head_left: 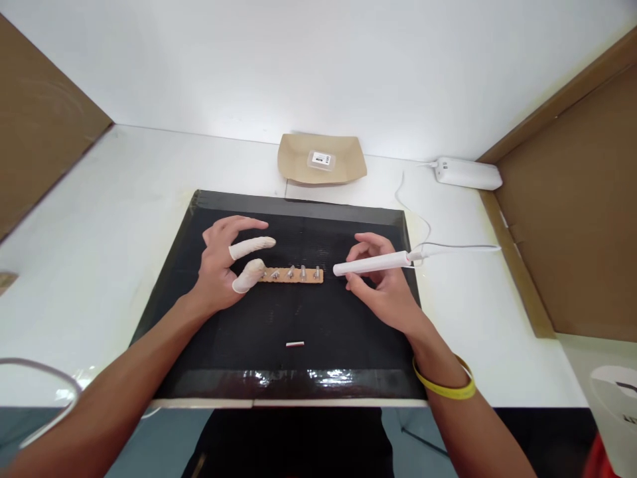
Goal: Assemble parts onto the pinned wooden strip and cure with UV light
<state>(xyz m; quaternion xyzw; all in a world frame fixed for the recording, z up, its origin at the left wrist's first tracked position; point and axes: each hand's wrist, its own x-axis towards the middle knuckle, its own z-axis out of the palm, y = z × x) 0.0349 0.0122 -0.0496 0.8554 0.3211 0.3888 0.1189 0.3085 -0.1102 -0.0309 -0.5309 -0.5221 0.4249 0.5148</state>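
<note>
A narrow tan strip (309, 279) lies on the black mat, carrying several small, shiny metal or clear pieces in a row. My left hand (225, 262) is at its left end, with white finger cots on the thumb and index finger. The fingers are spread; the thumb covers the strip's left end, and I cannot tell whether it touches. Between the thumb and fingers of my right hand (381, 282) is a white pen-shaped tool (371, 263) with a cable at its right end. The tool's rounded left tip is just right of the strip, apart from it.
The black mat (239, 352) covers the middle of a white table (89, 265). A small white-and-red stick (294, 344) lies near its front. Behind stands a cardboard tray (293, 169) holding a clear labelled box (321, 160). A white power block (468, 174) sits at the back right, with cables nearby.
</note>
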